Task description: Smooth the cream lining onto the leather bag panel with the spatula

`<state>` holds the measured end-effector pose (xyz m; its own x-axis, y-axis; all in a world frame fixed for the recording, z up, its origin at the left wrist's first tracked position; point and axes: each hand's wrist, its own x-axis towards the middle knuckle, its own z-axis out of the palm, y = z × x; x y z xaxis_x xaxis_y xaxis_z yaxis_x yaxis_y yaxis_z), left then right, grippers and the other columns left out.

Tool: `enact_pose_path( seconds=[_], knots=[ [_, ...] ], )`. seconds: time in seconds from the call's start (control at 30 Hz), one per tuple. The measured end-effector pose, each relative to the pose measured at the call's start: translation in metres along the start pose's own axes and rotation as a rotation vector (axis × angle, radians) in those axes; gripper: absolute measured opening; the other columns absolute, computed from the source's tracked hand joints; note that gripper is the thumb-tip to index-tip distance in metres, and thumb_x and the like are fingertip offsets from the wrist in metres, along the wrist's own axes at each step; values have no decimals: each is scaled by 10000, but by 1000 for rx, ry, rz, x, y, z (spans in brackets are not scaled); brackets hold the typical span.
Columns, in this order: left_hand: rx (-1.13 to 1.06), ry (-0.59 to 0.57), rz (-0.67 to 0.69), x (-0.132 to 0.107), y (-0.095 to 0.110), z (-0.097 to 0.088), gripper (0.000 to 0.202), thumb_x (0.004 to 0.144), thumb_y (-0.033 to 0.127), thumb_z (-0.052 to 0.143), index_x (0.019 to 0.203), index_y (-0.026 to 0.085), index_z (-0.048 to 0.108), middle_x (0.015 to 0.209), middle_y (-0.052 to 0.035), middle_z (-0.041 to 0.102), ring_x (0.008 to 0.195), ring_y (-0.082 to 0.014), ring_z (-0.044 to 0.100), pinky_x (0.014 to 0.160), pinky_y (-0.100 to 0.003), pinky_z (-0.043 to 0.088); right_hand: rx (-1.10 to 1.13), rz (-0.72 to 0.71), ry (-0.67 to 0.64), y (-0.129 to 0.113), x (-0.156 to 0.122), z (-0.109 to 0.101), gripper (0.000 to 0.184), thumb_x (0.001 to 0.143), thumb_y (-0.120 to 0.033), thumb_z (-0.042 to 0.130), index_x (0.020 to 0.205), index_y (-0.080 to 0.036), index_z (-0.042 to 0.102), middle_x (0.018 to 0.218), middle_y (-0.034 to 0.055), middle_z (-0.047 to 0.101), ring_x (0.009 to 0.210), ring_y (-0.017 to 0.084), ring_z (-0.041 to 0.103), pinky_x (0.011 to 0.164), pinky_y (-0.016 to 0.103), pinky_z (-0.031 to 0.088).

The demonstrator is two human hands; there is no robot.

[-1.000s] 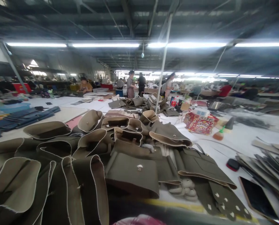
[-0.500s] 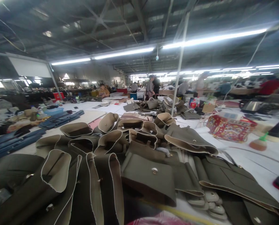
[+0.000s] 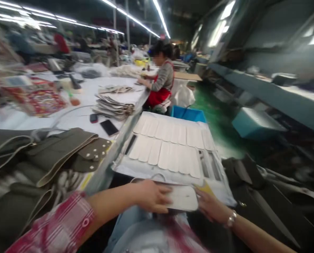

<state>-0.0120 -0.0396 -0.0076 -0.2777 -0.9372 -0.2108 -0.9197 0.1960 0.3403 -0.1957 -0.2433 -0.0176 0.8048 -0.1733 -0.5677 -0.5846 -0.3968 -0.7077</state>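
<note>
My left hand (image 3: 153, 196) and my right hand (image 3: 212, 207) both grip a pale, cream-coloured flat piece (image 3: 183, 197) with rounded corners, held low over my lap. Just beyond it lies a white board (image 3: 136, 168) carrying two rows of several similar cream pieces (image 3: 170, 140) laid side by side. My left arm wears a red checked sleeve, and a bracelet sits on my right wrist.
Olive-green bag parts (image 3: 48, 154) are heaped on the white table (image 3: 75, 119) at left, with a phone (image 3: 109, 127) and a stack of flat pieces (image 3: 115, 107) further along. A person in a red apron (image 3: 161, 82) works at the table's far end. A blue bin (image 3: 188, 114) stands on the green floor.
The view has swung sharply right and down, from the heap of olive bag parts to the board of cream pieces. Both my hands have come into view, holding a cream piece.
</note>
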Motion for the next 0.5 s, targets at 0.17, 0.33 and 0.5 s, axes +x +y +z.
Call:
enact_pose_path(
  seconds=[0.17,0.33,0.5],
  knots=[
    [-21,-58,12,-2,-4,3,776,721,685,512,1389,346,311,1476,-45,209,1014,-319,584,815,-440,502,226,8,17,11,-8,-4,595,725,-265,442,1304,-126,417,425,-81,411,275,86,367,255,143,278],
    [59,-107,-47,1,-1,9,838,675,516,618,1406,367,236,1497,-40,114,892,-299,607,770,-467,514,323,0,-5,6,-2,-5,635,663,-226,429,1290,-129,451,418,-73,437,284,109,424,251,145,310],
    [61,-168,-29,4,-2,7,864,678,459,609,1419,375,172,1506,-48,50,917,-298,592,768,-471,511,335,35,52,6,-7,-7,674,635,-200,404,1305,-139,444,427,-73,451,269,109,414,223,143,279]
  ],
)
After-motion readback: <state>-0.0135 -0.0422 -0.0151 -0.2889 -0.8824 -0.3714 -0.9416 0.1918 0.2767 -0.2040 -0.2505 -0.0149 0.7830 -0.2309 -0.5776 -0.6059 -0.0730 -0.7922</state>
